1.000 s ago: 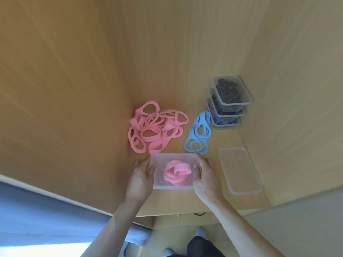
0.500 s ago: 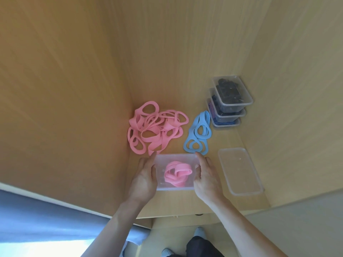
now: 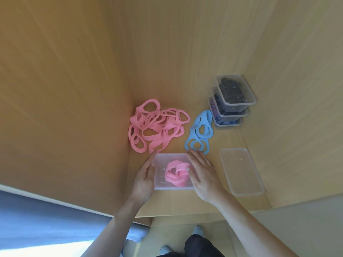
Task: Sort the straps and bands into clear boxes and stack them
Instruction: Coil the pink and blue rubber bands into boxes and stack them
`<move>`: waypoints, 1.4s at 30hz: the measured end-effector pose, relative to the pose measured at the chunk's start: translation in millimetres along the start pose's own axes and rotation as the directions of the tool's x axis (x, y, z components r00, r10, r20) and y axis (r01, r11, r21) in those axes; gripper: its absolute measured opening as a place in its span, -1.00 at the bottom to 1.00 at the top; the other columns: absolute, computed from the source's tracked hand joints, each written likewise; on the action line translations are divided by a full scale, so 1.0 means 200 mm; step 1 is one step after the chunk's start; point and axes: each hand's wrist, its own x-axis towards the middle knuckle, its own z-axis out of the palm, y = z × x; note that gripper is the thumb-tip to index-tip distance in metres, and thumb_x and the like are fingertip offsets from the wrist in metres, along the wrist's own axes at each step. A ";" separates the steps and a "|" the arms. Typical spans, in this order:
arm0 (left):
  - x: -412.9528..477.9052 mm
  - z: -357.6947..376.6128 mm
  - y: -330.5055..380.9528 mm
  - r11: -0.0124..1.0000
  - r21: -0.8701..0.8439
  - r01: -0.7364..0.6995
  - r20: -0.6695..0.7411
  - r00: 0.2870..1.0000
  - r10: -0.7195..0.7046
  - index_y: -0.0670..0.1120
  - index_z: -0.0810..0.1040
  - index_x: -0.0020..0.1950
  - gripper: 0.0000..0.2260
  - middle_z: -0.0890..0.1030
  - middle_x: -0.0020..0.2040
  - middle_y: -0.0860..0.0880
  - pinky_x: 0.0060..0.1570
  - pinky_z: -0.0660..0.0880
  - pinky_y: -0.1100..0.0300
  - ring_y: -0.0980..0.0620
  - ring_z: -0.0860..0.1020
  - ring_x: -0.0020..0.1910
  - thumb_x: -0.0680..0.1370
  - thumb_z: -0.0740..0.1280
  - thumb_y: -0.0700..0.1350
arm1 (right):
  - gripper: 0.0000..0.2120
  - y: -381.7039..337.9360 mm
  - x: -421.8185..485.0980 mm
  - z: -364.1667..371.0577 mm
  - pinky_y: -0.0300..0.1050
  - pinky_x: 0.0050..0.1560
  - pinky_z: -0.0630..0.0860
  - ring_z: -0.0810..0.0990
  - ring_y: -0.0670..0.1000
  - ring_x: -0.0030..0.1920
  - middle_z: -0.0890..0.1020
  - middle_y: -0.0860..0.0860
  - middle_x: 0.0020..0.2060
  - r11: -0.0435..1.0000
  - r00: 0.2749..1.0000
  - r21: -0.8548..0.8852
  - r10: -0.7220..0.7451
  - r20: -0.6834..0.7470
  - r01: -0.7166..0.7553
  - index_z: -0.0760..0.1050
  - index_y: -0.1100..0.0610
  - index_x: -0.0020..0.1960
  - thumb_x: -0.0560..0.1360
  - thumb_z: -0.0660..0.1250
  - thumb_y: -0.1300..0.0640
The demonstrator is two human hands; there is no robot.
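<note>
A clear lidded box (image 3: pixel 161 183) with a coil of pink bands (image 3: pixel 176 173) inside sits near the front edge of the wooden shelf. My left hand (image 3: pixel 143 178) lies along its left side, fingers straight and thumb on the lid. Over the right edge, my right hand (image 3: pixel 203 173) presses flat with its thumb on top. Behind the box lies a loose pile of pink bands (image 3: pixel 154 127), and beside that several blue bands (image 3: pixel 200 132).
A stack of three clear boxes (image 3: pixel 234 101) with dark straps stands in the back right corner. An empty clear box (image 3: pixel 241 171) lies at the right. Wooden walls close in on the left, back and right. The shelf's front edge (image 3: pixel 185 214) is just below my wrists.
The box has stayed in place. Both hands have closed in on it, and my right hand now lies flatter over the lid's right edge.
</note>
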 end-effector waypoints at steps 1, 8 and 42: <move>0.00 0.00 0.00 1.000 -0.010 0.002 0.001 1.000 -0.002 0.36 0.38 0.41 -0.57 0.36 0.42 0.46 0.35 0.16 0.57 0.43 0.23 0.46 0.73 0.10 -0.16 | -0.48 0.01 0.00 0.01 -0.11 0.60 -0.10 -0.18 -0.21 0.59 -0.01 -0.25 0.61 0.999 1.000 0.036 0.000 -0.012 0.001 0.05 -0.06 0.64 0.71 -0.02 -0.09; 0.01 0.00 -0.02 0.998 0.053 0.021 0.002 1.000 -0.021 0.43 0.34 0.42 -0.59 0.33 0.44 0.46 0.33 0.17 0.48 0.47 0.23 0.44 0.73 0.09 -0.07 | -0.45 -0.01 -0.01 0.01 0.00 0.62 -0.07 -0.16 -0.19 0.60 0.03 -0.21 0.61 0.997 0.998 0.070 -0.016 -0.056 0.020 0.08 -0.02 0.63 0.68 0.01 -0.10; -0.01 -0.07 0.23 0.992 -0.115 -0.045 0.131 0.990 0.060 0.27 0.43 0.45 -0.42 0.51 0.39 0.26 0.34 0.32 0.32 0.26 0.37 0.45 0.46 0.51 0.18 | -0.17 -0.13 0.04 -0.24 -0.32 0.23 0.25 0.35 -0.18 0.31 0.40 -0.27 0.28 0.969 0.998 0.242 0.058 0.000 -0.057 0.32 -0.08 0.43 0.30 0.30 -0.51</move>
